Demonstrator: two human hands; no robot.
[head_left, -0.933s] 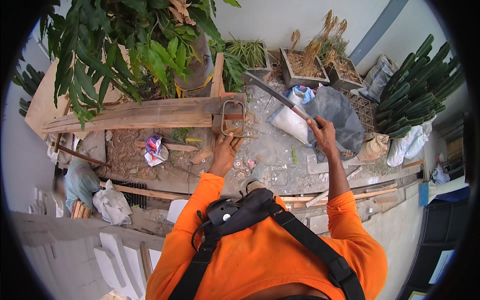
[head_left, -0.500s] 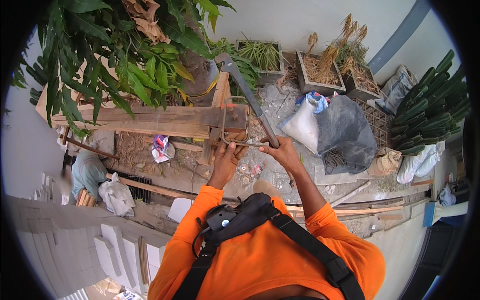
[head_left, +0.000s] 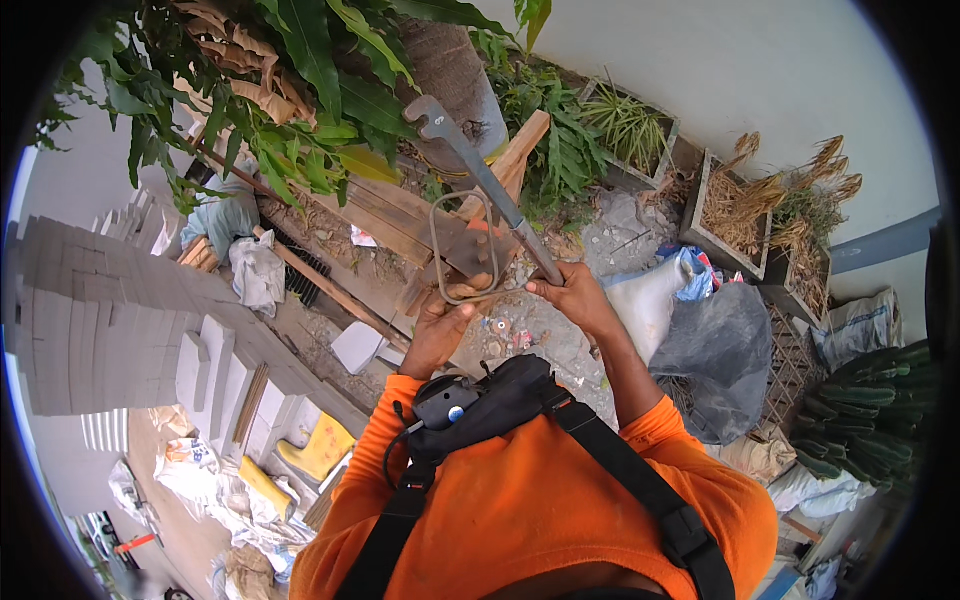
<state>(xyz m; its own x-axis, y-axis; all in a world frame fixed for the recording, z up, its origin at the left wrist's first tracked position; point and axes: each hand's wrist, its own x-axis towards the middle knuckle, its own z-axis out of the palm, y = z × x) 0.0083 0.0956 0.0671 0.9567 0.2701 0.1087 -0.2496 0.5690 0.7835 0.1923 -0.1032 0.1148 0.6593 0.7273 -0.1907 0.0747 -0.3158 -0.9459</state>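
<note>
My right hand (head_left: 572, 298) is closed around the lower end of a long steel bar with a hooked jaw, a rebar bending tool (head_left: 482, 178). The bar slants up and left, its notched head at the top. In my left hand (head_left: 438, 328), fingers closed, is a thin steel rod bent into a rounded rectangular loop, a rebar stirrup (head_left: 495, 238). One rod end reaches right toward my right hand; whether they touch I cannot tell. Behind the loop is the end of a wooden bench (head_left: 385, 228) with a rusty, dark plate (head_left: 468, 250).
A wooden post (head_left: 518, 148) leans up behind the bench. Leafy branches (head_left: 300, 90) hang at upper left. White sacks (head_left: 640, 300) and a dark plastic sheet (head_left: 715, 350) lie to the right, near planters (head_left: 735, 220) and cacti (head_left: 865, 410). Stacked grey blocks (head_left: 95, 310) stand left.
The whole view has turned, with stacked blocks and yellow boots now showing at left. Both hands keep their holds; the loop and bar now stand more to the right of the bench's beam.
</note>
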